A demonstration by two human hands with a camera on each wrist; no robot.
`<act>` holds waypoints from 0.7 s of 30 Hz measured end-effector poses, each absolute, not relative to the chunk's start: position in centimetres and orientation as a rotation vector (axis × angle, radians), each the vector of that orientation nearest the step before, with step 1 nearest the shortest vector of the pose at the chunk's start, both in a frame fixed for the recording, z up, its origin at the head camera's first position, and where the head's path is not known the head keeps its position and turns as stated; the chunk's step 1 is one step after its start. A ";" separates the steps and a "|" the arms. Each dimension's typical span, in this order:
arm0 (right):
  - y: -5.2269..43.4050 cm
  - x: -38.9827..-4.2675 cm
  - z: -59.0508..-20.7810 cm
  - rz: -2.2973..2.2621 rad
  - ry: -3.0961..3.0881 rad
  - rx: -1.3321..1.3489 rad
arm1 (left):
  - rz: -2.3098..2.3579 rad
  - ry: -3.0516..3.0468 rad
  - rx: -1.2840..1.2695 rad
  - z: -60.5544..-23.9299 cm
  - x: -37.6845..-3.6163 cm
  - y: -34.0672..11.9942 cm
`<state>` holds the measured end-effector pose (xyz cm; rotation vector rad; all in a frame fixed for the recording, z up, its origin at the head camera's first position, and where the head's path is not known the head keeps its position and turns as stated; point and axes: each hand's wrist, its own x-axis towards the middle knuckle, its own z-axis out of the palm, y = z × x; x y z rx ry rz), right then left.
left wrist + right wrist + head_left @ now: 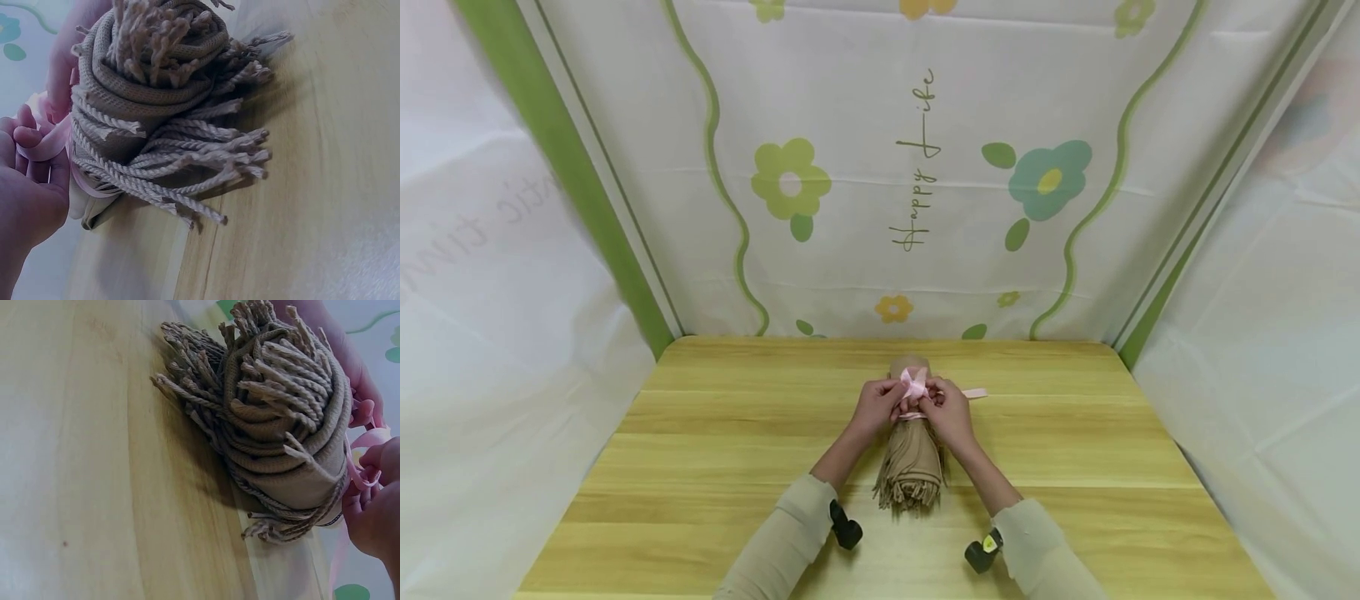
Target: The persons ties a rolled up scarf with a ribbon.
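A rolled tan scarf (912, 467) with twisted fringe lies lengthwise on the wooden table, its fringed end toward me. Around its middle runs a pink ribbon (913, 382), looped on top. My left hand (877, 406) pinches the ribbon from the left side, seen also in the left wrist view, where the ribbon passes between finger and thumb. From the right, my right hand (950, 414) pinches another part of it; in the right wrist view a ribbon loop (370, 478) shows at the fingertips. One ribbon tail (975, 393) sticks out to the right. The knot itself is partly hidden by fingers.
The wooden table (715, 467) extends on both sides of the scarf. Behind it hangs a white curtain (865, 100) with printed flowers, and more white cloth hangs at left and right. Dark wrist cameras (846, 527) sit on both sleeves.
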<state>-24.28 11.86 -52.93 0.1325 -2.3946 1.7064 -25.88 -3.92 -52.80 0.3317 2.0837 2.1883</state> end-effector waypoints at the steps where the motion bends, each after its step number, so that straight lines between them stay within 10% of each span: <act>1: 11.8 -24.3 -53.0 1.691 -2.405 0.135 | 2.188 2.083 0.331 -52.8 -25.9 -4.0; 21: 11.4 -25.0 -53.5 2.081 -2.200 0.081 | 2.211 2.054 0.381 -53.2 -26.1 -4.0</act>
